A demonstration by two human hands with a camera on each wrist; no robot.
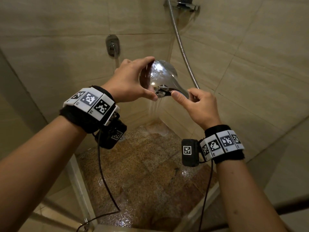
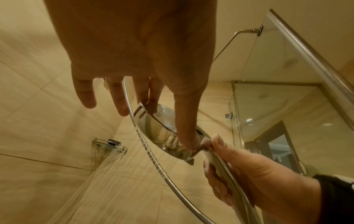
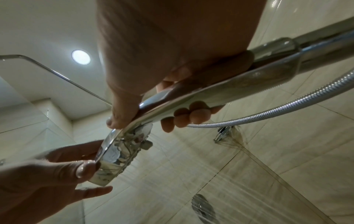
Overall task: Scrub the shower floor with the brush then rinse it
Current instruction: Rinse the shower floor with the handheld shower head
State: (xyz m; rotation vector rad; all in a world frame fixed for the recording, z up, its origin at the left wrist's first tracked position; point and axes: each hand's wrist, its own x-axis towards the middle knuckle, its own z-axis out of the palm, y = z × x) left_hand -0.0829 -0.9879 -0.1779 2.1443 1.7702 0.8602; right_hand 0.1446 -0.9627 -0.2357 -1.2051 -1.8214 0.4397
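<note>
I hold a chrome hand shower (image 1: 160, 74) over the shower floor (image 1: 150, 164), a speckled brown stone surface that is wet. My left hand (image 1: 148, 77) pinches the round head's rim between thumb and fingers. My right hand (image 1: 185, 96) is curled round the handle (image 3: 229, 89), thumb on top. Water (image 1: 155, 111) streams down from the head to the far corner of the floor. The left wrist view shows my thumb on the shower head (image 2: 161, 133) with two fingers straight and free. No brush is in view.
The metal hose (image 1: 180, 44) runs up the right wall to the mixer (image 1: 184, 5). A wall valve (image 1: 112, 45) on the back wall lets out a thin stream. The glass door frame (image 1: 80, 181) borders the floor on the near left. Tiled walls close the corner.
</note>
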